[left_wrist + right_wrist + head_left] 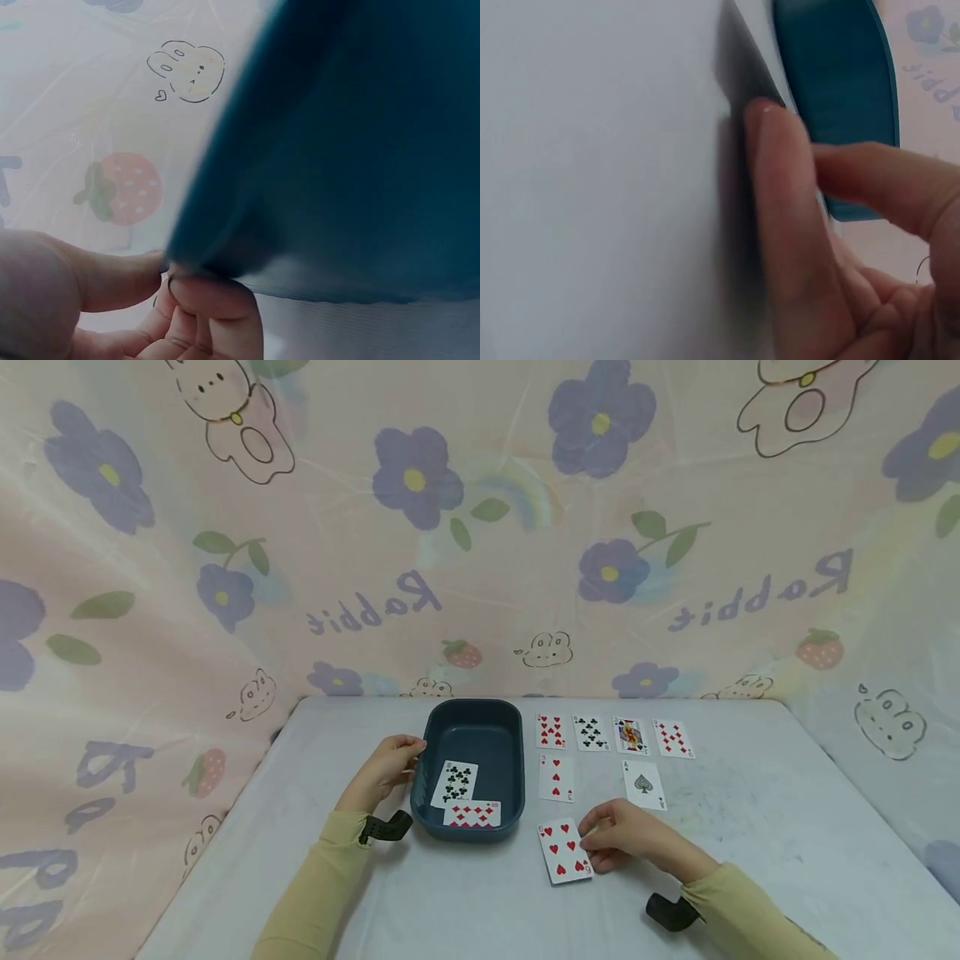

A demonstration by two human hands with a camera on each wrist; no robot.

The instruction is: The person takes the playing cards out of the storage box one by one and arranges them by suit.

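Observation:
A dark blue plastic tub (472, 835) stands on the white-covered table. My left hand (386, 770) pinches its left side; in the left wrist view, thumb and curled forefinger meet at the tub's edge (217, 161). Inside lie a clubs card (454, 783) and, nearer me, a diamonds card (472, 813). Right of the tub, my right hand (622, 837) pinches the right edge of a face-up hearts playing card (562, 853), apparently a six, low over the table. In the right wrist view, that card shows only edge-on; whether others lie beneath it I cannot tell.
Behind the right hand, a row holds a hearts card (551, 732), a clubs card (592, 733), a picture card (631, 736) and a diamonds card (673, 739). Before them lie a three of hearts (557, 778) and an ace of spades (643, 785). A printed curtain (495, 568) hangs behind the table.

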